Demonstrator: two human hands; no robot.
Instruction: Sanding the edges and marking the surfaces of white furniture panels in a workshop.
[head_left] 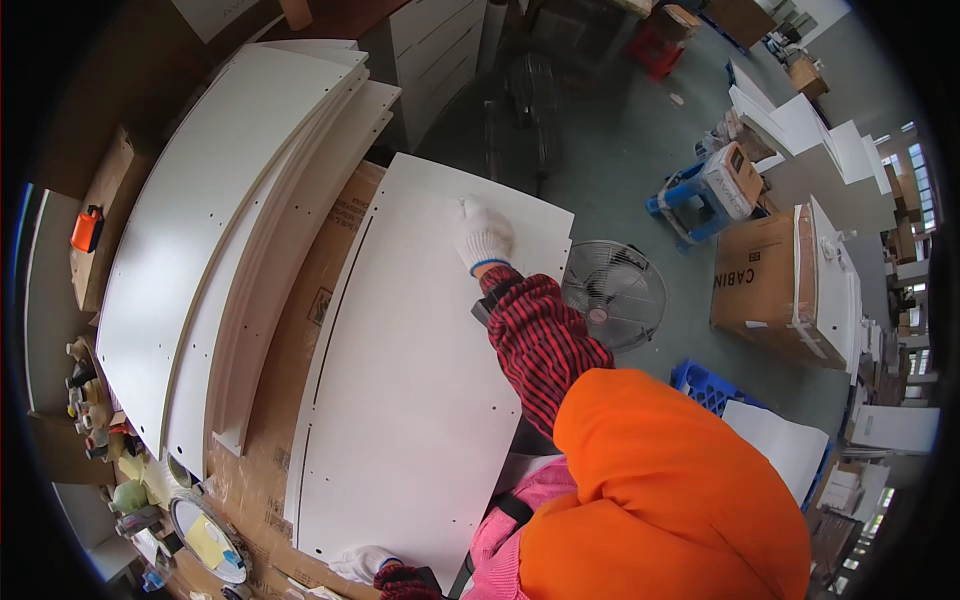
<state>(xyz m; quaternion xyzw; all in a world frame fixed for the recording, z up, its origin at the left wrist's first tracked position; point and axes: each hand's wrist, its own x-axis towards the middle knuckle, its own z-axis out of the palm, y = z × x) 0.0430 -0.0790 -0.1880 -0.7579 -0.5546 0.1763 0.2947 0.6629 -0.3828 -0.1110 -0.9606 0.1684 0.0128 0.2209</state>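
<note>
A large white panel [410, 360] with small drilled holes and a dark groove along its left side lies on brown cardboard in front of me. My right hand [485, 236], in a white knit glove with a blue cuff edge, rests on the panel's far part. Its fingers are bent together; whatever they pinch, if anything, is too small to make out. At the lower edge, my left hand [364, 563], also white-gloved, lies at the panel's near end with its fingers extended. Part of this hand is hard to see.
Several white panels [230, 190] with curved-looking edges are stacked at left. An orange-and-black tool [88, 229] lies beyond them. Right of the panel stand a floor fan [612, 296], a blue stool [690, 205] and a cardboard box [760, 285]. A round-rimmed item [208, 540] sits lower left.
</note>
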